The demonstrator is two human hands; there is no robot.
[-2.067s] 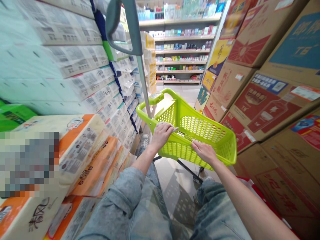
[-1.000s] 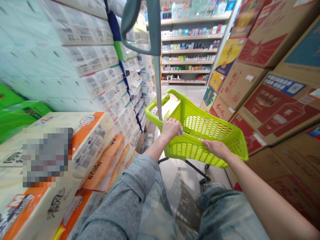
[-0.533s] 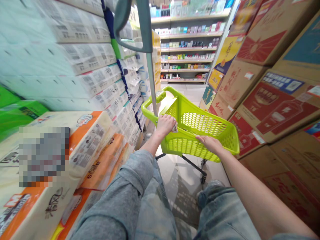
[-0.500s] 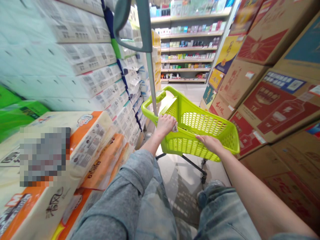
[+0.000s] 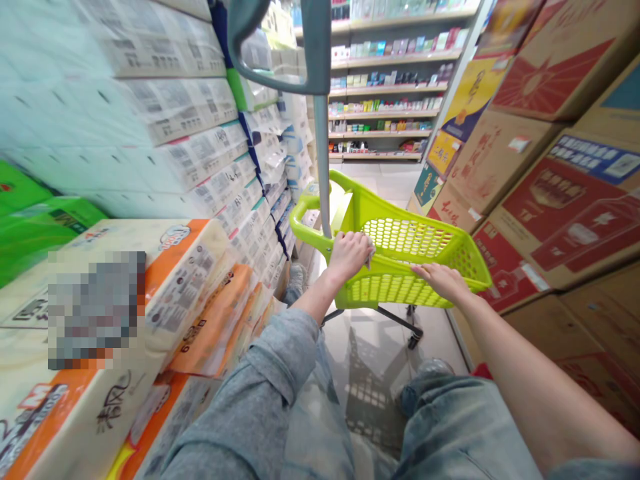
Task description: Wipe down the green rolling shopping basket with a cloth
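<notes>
Packs [image 5: 190, 313] stacked at left. Left hand [image 5: 351, 255], fingers curled, presses pale wad [image 5: 371, 252] on near rim [image 5: 395, 269] of green cart [image 5: 357, 205], mid-aisle. Right hand [image 5: 444, 280] along rim, grip unclear. Rubbing seems under way; done, left: cannot tell.

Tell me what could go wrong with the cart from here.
The green cart stands on wheels, so it might roll under the right grip. Its far end appears close to the stacked cartons and could bump them. The whitish cloth or tissue pokes out past the left grip and might slip free.
</notes>
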